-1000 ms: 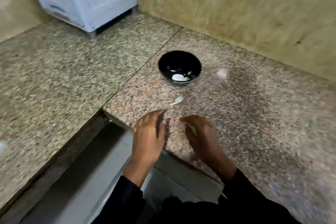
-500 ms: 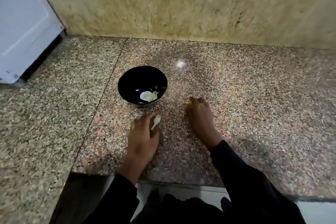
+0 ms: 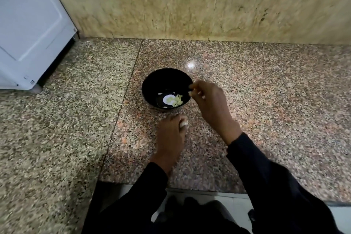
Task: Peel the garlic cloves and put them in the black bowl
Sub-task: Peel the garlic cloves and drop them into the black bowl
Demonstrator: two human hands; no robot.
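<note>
Garlic clove [image 3: 183, 124]: pinched in my left hand [image 3: 171, 135] on the counter [image 3: 266, 100], below the black bowl [image 3: 152, 85]. Light, firm, probably slippery; I'd pinch mid-body. Right hand [image 3: 209, 100] fingers curled at rim, contents unclear.

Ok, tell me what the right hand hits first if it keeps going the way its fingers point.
The right hand points left at the black bowl; its fingertips sit at the near-right rim, probably just above it, so it would likely pass over the bowl's inside.
</note>
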